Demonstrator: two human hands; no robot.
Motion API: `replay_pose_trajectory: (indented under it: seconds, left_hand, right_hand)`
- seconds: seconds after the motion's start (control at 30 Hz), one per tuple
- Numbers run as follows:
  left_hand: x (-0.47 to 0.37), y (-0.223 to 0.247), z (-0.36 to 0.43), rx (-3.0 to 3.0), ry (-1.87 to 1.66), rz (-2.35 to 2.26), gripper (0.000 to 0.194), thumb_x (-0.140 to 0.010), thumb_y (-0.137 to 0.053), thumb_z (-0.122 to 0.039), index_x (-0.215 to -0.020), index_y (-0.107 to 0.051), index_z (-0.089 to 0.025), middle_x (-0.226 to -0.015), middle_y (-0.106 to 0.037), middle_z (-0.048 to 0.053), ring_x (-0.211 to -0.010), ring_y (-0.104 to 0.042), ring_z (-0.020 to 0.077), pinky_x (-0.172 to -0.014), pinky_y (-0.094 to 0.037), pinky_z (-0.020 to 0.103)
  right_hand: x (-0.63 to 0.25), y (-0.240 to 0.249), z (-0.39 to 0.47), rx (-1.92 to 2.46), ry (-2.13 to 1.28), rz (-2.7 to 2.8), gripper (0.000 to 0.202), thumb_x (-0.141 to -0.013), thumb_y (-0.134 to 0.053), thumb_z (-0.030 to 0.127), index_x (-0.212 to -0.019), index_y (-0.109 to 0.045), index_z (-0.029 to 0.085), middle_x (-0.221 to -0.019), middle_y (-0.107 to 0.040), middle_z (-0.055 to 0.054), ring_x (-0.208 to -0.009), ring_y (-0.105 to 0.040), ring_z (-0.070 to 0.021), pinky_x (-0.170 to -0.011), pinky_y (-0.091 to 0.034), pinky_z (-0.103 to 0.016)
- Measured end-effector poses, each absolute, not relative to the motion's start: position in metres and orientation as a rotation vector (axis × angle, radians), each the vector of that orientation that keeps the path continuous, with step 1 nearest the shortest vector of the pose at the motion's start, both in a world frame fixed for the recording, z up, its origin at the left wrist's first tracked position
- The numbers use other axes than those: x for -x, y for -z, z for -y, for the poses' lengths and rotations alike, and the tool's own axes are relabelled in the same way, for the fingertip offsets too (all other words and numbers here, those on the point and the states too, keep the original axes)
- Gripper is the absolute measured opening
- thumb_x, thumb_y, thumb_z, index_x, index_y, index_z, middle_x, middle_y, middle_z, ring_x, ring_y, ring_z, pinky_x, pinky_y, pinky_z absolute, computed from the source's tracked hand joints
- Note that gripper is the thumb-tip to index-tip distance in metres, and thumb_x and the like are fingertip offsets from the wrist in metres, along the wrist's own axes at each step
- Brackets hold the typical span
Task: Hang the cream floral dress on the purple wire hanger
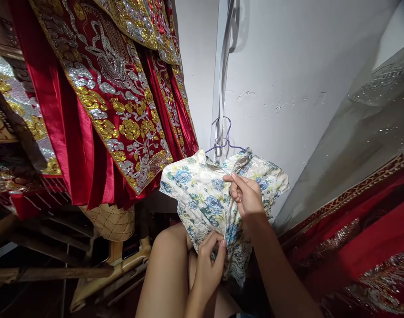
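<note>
A short-sleeved floral garment, cream with blue flowers and green leaves, hangs by its shoulders on a thin purple hanger. Its collar stands open at the top. Down the front runs a narrow seam or opening edge. My right hand pinches this edge just below the collar, thumb against a bent forefinger. Lower on the same edge, my left hand grips the cloth between thumb and fingers. The garment's lower end drops by my knees, partly hidden behind my hands and forearms. Whether the edge carries a zip or fasteners, I cannot tell.
Red robes with gold and silver sequins hang at the left. Below them stands a bamboo frame. White straps run down the pale wall behind the hanger. More red beaded cloth and sheer fabric fill the right side.
</note>
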State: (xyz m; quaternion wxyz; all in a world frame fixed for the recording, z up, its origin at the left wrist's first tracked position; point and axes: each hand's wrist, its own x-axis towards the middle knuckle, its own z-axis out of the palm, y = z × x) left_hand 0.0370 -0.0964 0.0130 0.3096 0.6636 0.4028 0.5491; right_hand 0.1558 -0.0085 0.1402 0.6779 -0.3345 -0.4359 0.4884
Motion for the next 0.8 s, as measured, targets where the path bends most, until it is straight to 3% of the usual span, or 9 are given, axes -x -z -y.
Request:
replay_pose_trajectory:
  seconds: [0.3, 0.53, 0.7, 0.8]
  left_hand:
    - [-0.046, -0.005, 0.095, -1.773, -1.370, -1.060, 0.028, -0.101, -0.040, -0.029, -0.075, -0.044, -0.020, -0.075, -0.050, 0.001, -0.074, -0.050, 0.0166, -0.070, -0.039, 0.026]
    - [-0.044, -0.011, 0.093, -1.845, -1.281, -1.132, 0.027, -0.100, -0.044, -0.029, -0.077, -0.052, -0.020, -0.077, -0.058, 0.003, -0.076, -0.057, 0.0181, -0.070, -0.043, 0.027]
    - [-0.024, -0.072, 0.055, -2.010, -1.383, -1.059, 0.018, -0.100, -0.050, -0.028, -0.103, -0.066, -0.021, -0.098, -0.070, 0.006, -0.092, -0.065, 0.0202, -0.083, -0.049, 0.031]
    - [-0.021, -0.130, 0.029, -2.065, -1.719, -1.027, 0.021, -0.098, -0.054, -0.028, -0.114, -0.065, -0.020, -0.103, -0.071, 0.006, -0.085, -0.065, 0.0175, -0.079, -0.050, 0.030]
  right_hand:
    - [-0.160, -0.172, -0.003, 0.750, -0.961, 1.064, 0.038, -0.077, -0.074, 0.051, -0.080, -0.075, 0.014, -0.045, -0.049, 0.004, -0.039, -0.033, -0.0067, -0.039, -0.021, -0.024]
    - [-0.160, -0.168, -0.003, 0.711, -0.933, 1.109, 0.033, -0.082, -0.068, 0.048, -0.081, -0.072, 0.016, -0.046, -0.050, 0.004, -0.039, -0.036, -0.0073, -0.040, -0.025, -0.023]
    - [-0.163, -0.161, 0.002, 0.676, -0.931, 1.128, 0.029, -0.085, -0.065, 0.045, -0.077, -0.068, 0.017, -0.043, -0.049, 0.005, -0.038, -0.037, -0.0080, -0.040, -0.027, -0.022]
    - [-0.166, -0.164, 0.006, 0.710, -0.894, 1.199, 0.029, -0.087, -0.062, 0.043, -0.075, -0.068, 0.018, -0.042, -0.049, 0.005, -0.037, -0.037, -0.0085, -0.042, -0.030, -0.023]
